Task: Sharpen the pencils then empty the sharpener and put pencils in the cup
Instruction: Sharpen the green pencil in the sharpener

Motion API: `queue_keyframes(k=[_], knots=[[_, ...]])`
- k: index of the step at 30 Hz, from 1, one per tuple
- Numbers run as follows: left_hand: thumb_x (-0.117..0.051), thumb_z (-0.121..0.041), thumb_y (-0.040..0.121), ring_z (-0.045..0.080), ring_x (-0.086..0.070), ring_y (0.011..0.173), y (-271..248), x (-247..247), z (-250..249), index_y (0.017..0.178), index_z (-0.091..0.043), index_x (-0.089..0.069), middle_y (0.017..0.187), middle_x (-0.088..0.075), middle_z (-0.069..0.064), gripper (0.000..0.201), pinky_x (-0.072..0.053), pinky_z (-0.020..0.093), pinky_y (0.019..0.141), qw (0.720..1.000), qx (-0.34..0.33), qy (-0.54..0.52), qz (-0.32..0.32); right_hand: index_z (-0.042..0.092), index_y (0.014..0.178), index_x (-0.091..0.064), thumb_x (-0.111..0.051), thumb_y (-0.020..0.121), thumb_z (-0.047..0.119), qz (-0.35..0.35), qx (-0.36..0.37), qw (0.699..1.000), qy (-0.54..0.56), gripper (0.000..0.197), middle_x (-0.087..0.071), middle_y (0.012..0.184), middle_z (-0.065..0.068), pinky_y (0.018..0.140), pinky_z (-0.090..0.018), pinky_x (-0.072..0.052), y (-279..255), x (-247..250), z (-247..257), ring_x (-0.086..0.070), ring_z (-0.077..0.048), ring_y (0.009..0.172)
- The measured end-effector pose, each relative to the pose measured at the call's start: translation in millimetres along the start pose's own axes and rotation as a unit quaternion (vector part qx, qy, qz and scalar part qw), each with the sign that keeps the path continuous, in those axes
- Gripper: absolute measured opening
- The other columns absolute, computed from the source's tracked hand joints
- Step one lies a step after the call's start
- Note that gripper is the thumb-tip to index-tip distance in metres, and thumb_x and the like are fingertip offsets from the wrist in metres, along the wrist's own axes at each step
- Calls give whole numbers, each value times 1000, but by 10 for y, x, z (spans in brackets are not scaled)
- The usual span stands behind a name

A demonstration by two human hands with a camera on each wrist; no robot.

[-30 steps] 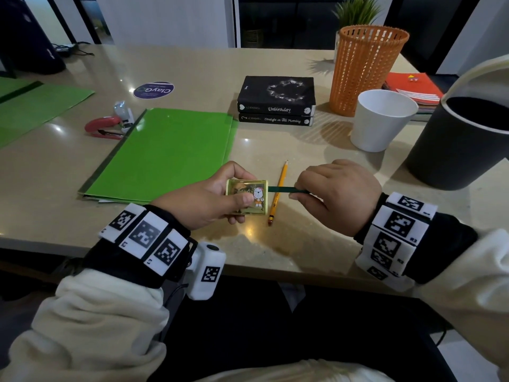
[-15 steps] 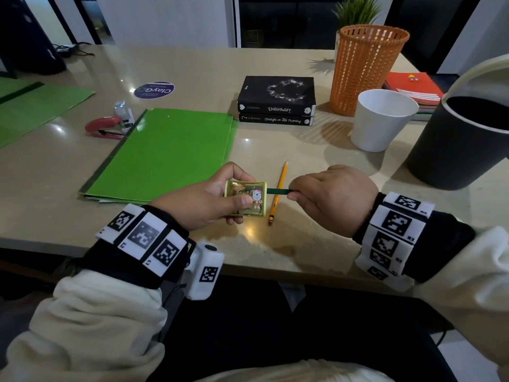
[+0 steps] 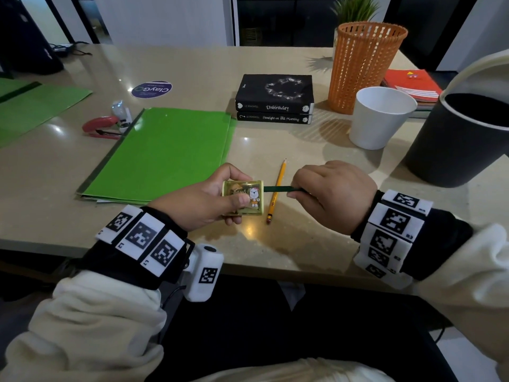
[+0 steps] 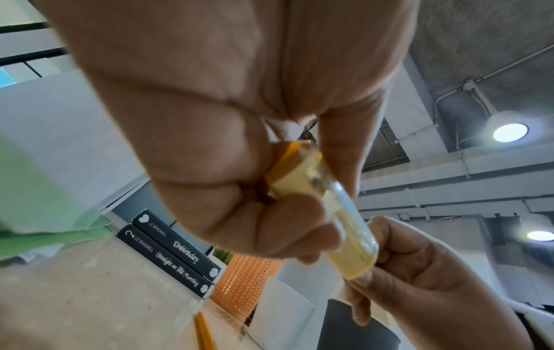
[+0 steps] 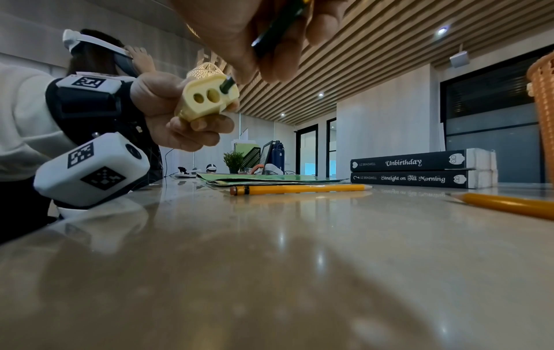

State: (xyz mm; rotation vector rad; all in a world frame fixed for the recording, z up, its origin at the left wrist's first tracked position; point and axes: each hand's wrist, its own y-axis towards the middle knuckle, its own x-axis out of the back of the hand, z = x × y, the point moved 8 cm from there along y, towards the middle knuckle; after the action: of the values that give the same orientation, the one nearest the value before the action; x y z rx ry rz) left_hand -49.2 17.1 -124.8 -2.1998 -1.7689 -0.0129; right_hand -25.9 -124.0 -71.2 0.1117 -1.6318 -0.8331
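Observation:
My left hand [image 3: 220,195] grips a small yellow sharpener box [image 3: 248,198] with a cartoon bear on it, a little above the table near its front edge. My right hand [image 3: 305,186] pinches a dark green pencil [image 3: 278,188], whose tip sits in the end hole of the sharpener [image 5: 210,97]. The sharpener has two more holes, both empty. A yellow pencil [image 3: 281,172] lies on the table under the green one. The right wrist view shows a second yellow pencil [image 5: 509,203] lying to the right. A white cup [image 3: 381,117] stands upright at the back right.
A dark bin [image 3: 454,142] stands at the right edge next to the cup. Behind the cup is an orange mesh basket [image 3: 363,67]. Two stacked black books [image 3: 274,99] lie at the back centre. A green folder [image 3: 165,153] and a red stapler [image 3: 103,128] lie left.
My right hand slid along the green pencil toward the sharpener, then back out to the right, so more of the pencil shows again. The left hand and sharpener barely moved.

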Motion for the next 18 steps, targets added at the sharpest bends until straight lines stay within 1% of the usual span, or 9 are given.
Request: queue_keyframes(k=[4,8,12,18], knots=[[-49,-13,88,3,-58,58,-2,-10,-4,99,-26,-43,88,-55,7,17,-49,16,58,1000,0,1,3,6,69,-59,-44,84,26,-5,8,1000,-16,29,-57,56,-4,56,-22,-27,3,4,13,-44,-26,38],[-51,-18,86,3,-58,60,-17,-15,-4,100,-27,-43,90,-56,7,19,-50,16,59,1000,-2,4,14,7,70,-62,-43,85,27,-1,6,1000,-16,31,-59,55,-2,56,-23,-29,-5,-17,-2,-44,-27,36],[-55,-29,73,6,-58,63,-34,-16,-11,100,-28,-43,92,-57,7,30,-50,17,60,1000,-3,3,24,7,72,-63,-42,87,27,6,7,1000,-13,33,-59,55,-2,56,-23,-29,-10,-55,-5,-43,-28,35],[-56,-31,69,6,-58,63,-39,-6,-41,100,-27,-43,91,-58,7,33,-50,18,59,1000,-13,2,27,8,73,-63,-38,87,27,11,5,999,-33,34,-57,49,1,55,-21,-25,2,-35,4,-41,-27,32]])
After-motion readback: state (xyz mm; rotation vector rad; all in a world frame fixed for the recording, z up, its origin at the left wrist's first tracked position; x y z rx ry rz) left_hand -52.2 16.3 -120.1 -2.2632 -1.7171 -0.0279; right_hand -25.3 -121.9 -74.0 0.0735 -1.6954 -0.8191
